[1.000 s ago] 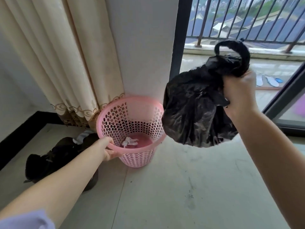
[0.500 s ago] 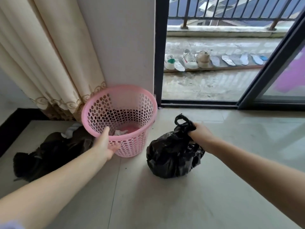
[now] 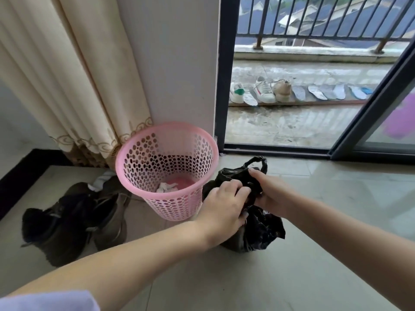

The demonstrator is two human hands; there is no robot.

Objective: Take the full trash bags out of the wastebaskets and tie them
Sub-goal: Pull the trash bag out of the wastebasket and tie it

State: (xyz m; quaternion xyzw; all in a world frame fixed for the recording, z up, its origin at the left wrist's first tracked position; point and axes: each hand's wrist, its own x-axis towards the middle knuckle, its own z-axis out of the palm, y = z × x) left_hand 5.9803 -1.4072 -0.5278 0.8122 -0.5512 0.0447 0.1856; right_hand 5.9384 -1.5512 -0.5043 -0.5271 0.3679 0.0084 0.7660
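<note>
Black trash bag (image 3: 258, 230) sat on the tiled floor (image 3: 292, 265), just right of the pink wastebasket (image 3: 167, 173) and touching or nearly touching its lower side. Both hands were on the bag's gathered top. Left hand (image 3: 222, 207) came in from the left, fingers curled over the bunched plastic, gripping it. Right hand (image 3: 267, 191) came from the right, fingers curled and pinching the neck of the bag right against the left hand. A loop of bag handle (image 3: 258, 161) stuck up behind the right hand; could not tell if a knot was made.

Wastebasket stood upright by the white wall (image 3: 179, 63), no liner in it, with a crumpled white scrap (image 3: 166, 187) on its bottom. Cream curtain (image 3: 67, 75) hung to its left. Dark shoes (image 3: 71, 221) lay on the floor left of the basket, something white (image 3: 102, 181) behind them. Sliding door (image 3: 370, 122) stood open to a balcony with sneakers (image 3: 262, 90) and insoles (image 3: 325, 92) lined up in a row, railing (image 3: 314, 16) beyond.
</note>
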